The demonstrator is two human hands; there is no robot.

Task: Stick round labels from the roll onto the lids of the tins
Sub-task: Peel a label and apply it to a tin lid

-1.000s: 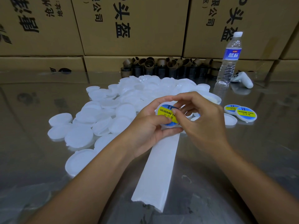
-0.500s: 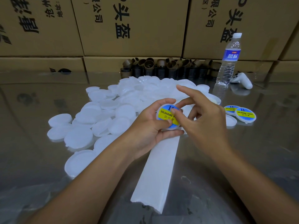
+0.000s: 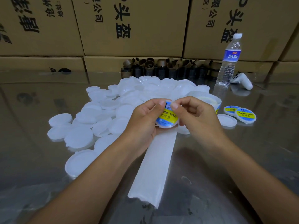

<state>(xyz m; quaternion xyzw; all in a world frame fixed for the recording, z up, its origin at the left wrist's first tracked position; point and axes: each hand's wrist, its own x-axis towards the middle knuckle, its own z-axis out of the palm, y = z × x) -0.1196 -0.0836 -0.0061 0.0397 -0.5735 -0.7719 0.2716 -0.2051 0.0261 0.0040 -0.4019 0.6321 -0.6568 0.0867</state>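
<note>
Both hands hold one white lid with a blue and yellow round label (image 3: 167, 118) above the table's middle. My left hand (image 3: 144, 122) cups the lid from the left and below, its thumb on the label's top edge. My right hand (image 3: 195, 115) grips it from the right, thumb pressing on the top of the label. A heap of plain white lids (image 3: 113, 110) spreads to the left and behind. Two labelled lids (image 3: 246, 114) lie at the right beside a plain one (image 3: 226, 120). The label roll (image 3: 210, 101) peeks out behind my right hand, and its white backing strip (image 3: 155, 167) trails toward me.
The shiny metal table (image 3: 242, 159) carries a water bottle (image 3: 229, 60) and a white controller (image 3: 242, 80) at the back right. A row of brown cardboard cores (image 3: 161, 67) stands behind the lids. Stacked cardboard boxes (image 3: 137, 26) wall off the back.
My right hand's raised forefinger has come down and its fingers have curled in; both thumbs now press the label's top edge. The lid has tilted slightly toward me.
</note>
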